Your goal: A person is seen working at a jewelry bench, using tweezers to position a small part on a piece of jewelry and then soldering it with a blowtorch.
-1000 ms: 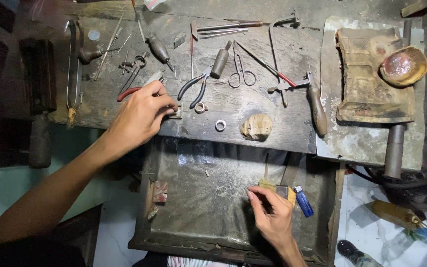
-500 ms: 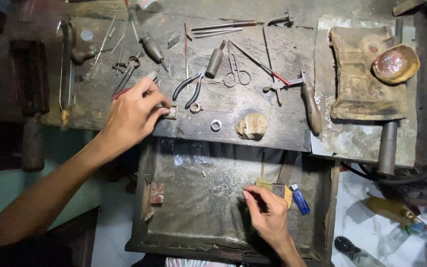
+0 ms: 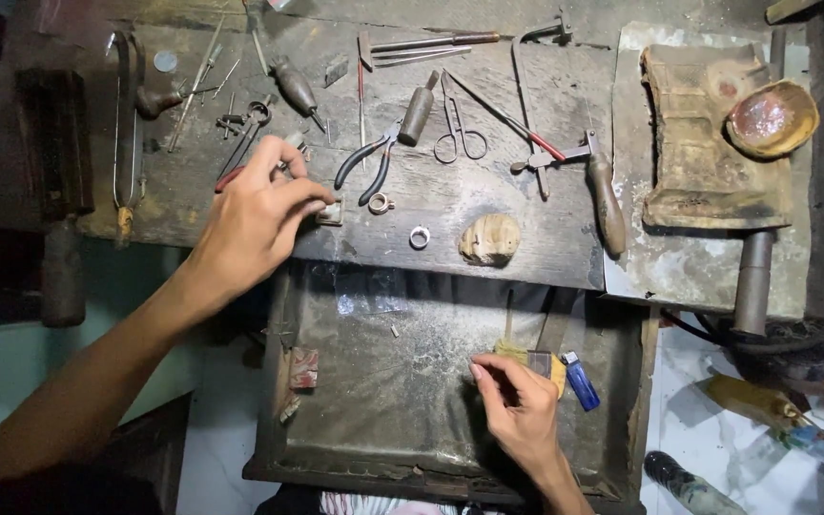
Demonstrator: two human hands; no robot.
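My left hand (image 3: pixel 255 215) rests on the worn wooden workbench (image 3: pixel 450 205), fingertips pinched on a small square metal piece (image 3: pixel 331 212) near the bench's front edge. Just right of it lie a small ring (image 3: pixel 380 202) and a second ring (image 3: pixel 419 236). My right hand (image 3: pixel 519 412) is down in the open drawer tray (image 3: pixel 374 420), fingers curled beside a small yellow brush (image 3: pixel 531 360) and a blue lighter (image 3: pixel 581 381); whether it holds anything small I cannot tell.
Black-handled pliers (image 3: pixel 374 164), scissors (image 3: pixel 458 129), a saw frame (image 3: pixel 550 153), files (image 3: pixel 426 43) and gravers (image 3: pixel 293 86) lie across the bench. A wooden peg (image 3: pixel 490 238) sits at the front edge. A charred block (image 3: pixel 708 133) and small bowl (image 3: pixel 772 117) are at right.
The view has shifted slightly. My left hand has stayed at the small metal piece, fingers closing on it. My right hand remains in the drawer, barely moved.
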